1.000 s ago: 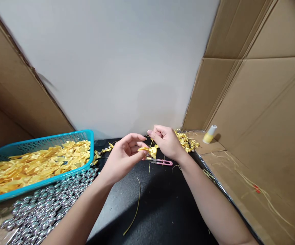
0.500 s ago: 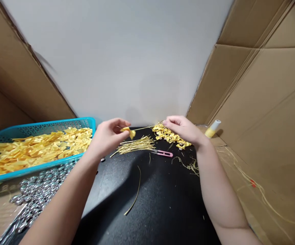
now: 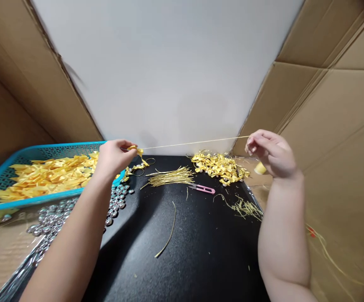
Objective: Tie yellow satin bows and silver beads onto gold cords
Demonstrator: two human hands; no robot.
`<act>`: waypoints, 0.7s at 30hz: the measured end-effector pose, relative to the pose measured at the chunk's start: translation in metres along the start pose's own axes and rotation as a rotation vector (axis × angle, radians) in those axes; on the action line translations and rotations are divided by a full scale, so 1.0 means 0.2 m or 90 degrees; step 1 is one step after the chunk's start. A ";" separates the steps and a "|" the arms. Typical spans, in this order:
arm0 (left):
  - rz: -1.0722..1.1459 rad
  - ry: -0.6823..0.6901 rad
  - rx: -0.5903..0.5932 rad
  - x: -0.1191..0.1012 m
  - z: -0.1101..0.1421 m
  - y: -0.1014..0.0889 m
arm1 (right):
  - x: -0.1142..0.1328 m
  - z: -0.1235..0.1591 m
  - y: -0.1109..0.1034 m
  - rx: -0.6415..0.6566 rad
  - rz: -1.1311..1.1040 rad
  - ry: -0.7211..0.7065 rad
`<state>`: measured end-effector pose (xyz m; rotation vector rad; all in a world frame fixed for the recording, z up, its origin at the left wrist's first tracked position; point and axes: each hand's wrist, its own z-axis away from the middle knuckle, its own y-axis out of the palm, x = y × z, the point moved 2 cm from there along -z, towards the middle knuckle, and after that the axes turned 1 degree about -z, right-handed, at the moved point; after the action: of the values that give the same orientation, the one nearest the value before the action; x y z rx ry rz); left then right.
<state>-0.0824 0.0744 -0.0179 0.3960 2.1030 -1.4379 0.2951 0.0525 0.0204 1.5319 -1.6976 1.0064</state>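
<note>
My left hand pinches a small yellow ribbon bow above the far left of the black table. From the bow a thin yellow cord runs taut to the right. Its other end is closed in the fingers of my right hand, raised over the table's right edge. Beneath the cord lie a bundle of cut gold cords and a pink thread snipper. Just left of my right hand is a heap of yellow bows with silver beads.
A blue basket of yellow bows stands at the left, with silver beads in front. One loose cord lies mid-table, cord scraps at the right. A yellow-and-white bottle is partly hidden. Cardboard walls flank the table.
My hands have moved apart, the left leftward and the right far to the right. The cord between them has grown long and straight. Both grips have stayed closed.
</note>
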 end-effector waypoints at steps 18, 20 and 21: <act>0.241 0.082 0.518 -0.14 0.25 0.48 | 0.13 0.07 0.01 -0.414 -0.080 -0.213; 0.283 0.080 0.581 -0.18 0.39 0.54 | 0.11 0.07 -0.04 -0.433 -0.109 -0.168; 0.301 0.078 0.601 -0.19 0.48 0.55 | 0.09 0.06 -0.07 -0.432 -0.106 -0.149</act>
<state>0.0325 0.0308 -0.1046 1.2544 1.1381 -2.0260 0.3072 0.0330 0.0310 1.3240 -1.7771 0.1253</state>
